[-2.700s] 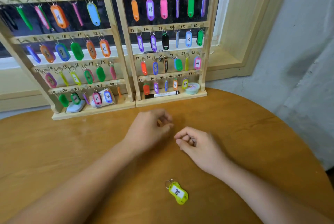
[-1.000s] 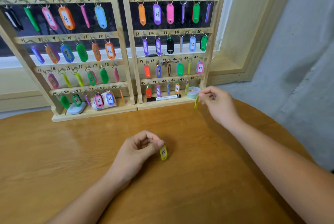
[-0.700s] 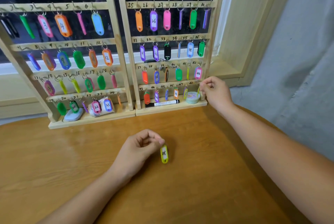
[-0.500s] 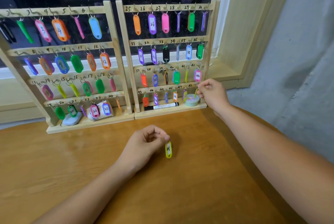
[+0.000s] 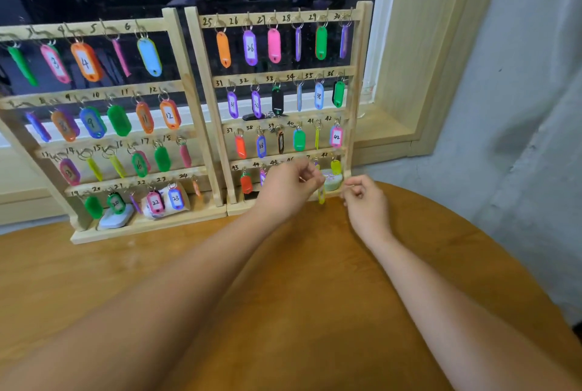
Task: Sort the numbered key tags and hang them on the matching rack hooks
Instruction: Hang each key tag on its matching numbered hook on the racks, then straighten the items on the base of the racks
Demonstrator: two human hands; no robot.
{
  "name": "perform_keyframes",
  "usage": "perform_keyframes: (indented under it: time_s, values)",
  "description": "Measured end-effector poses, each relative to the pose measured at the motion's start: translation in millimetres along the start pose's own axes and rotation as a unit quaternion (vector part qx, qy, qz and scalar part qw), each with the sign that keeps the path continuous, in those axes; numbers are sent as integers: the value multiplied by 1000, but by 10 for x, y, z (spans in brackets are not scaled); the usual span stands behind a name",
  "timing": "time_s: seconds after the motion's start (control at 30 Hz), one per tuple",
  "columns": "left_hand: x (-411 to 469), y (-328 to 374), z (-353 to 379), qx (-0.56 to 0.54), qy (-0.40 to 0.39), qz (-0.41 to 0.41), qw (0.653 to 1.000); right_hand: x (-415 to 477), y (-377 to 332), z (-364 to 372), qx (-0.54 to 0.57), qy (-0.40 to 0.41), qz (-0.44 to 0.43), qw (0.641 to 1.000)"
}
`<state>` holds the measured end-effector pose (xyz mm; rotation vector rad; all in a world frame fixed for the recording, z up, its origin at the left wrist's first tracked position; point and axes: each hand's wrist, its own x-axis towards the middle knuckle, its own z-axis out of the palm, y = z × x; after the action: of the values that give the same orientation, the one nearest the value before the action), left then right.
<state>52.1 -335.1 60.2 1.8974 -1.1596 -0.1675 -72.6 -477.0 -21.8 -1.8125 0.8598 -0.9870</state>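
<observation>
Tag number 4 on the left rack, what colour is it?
Orange. The tag shows best in the head view.

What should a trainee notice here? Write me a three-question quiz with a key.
1. True or false: the left hand pinches a yellow tag.
2. Which row of the right-side rack is that hand at? A top, B second, C bottom.
3. Fill in: the pink tag at the end of that rack's third row reads ___.
Key: 1 true; 2 C; 3 42.
</observation>
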Motion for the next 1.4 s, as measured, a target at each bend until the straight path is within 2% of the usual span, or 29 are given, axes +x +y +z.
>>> perform_keyframes:
  time_s: [0.23, 0.53, 0.83, 0.97, 1.2, 1.4]
  values:
    - [511, 214, 280, 53, 54, 5, 997, -104, 20, -50, -28, -13, -20, 999]
    - [725, 135, 437, 120, 104, 2, 987, -139, -13, -58, -45, -18, -61, 997]
    - [407, 52, 204, 99, 129, 49, 986, -168, -19, -58, -90, -23, -118, 989]
    - [-6, -215, 27, 106, 129, 54, 984, -145, -18, -18, -153, 7, -169, 974]
    - [-509, -898, -150, 158, 129, 22, 979, -76, -71, 188, -338, 17, -199, 920]
    - [-438, -1104, -149, 223, 132, 26, 966, -14, -83, 340, -388, 23, -171, 905]
